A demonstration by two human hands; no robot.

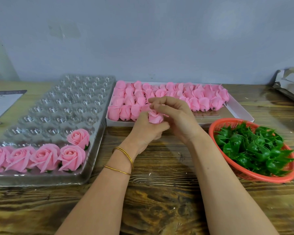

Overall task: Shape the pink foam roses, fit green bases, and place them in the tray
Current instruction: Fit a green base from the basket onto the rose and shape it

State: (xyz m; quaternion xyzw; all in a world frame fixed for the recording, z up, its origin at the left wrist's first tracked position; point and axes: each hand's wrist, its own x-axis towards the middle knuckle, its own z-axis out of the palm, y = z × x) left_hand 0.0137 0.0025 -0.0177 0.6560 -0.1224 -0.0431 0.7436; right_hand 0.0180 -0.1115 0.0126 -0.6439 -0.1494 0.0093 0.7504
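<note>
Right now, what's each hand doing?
Left hand: grips the pink foam rose bud from below.
Right hand: curled over the same bud, pinching its petals.

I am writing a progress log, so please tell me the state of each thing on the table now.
Held rose: gripped by left hand, right hand pinching its petals.
Clear tray: five finished roses in near cells, other cells empty.
White box: partly filled with unshaped buds.
Red basket: holds many green bases.
</note>
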